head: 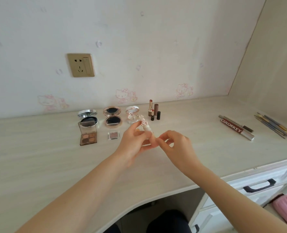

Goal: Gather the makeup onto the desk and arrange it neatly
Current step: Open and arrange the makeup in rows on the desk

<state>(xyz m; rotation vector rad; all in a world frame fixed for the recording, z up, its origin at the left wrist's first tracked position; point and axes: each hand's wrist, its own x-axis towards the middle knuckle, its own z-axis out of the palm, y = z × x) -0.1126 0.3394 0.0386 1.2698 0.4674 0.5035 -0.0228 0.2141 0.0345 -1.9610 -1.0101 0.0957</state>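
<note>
Pale tube (146, 128) held tilted above table (38, 157), gripped by curled fingers of left hand (133, 142); lower end pinched by right hand (176, 145). Compacts (112, 117) and palette (88, 134) laid out beyond and left of left hand. Lipsticks (153, 110) stood upright just beyond both hands. Pencils (237, 127) laid well right of right hand.

Pale wall (156, 47) papered with faint pink cartoon-cat prints (121, 95) and carrying a brass-coloured socket plate (80, 65) at left. The desk (38, 157), in light wood grain, meets the wall along its far edge; its near edge curves inward. A beige side panel (274, 64) closes its right end. White drawers (237, 200) with dark handles (259, 185) sit under the near right corner. Light is soft and even.
</note>
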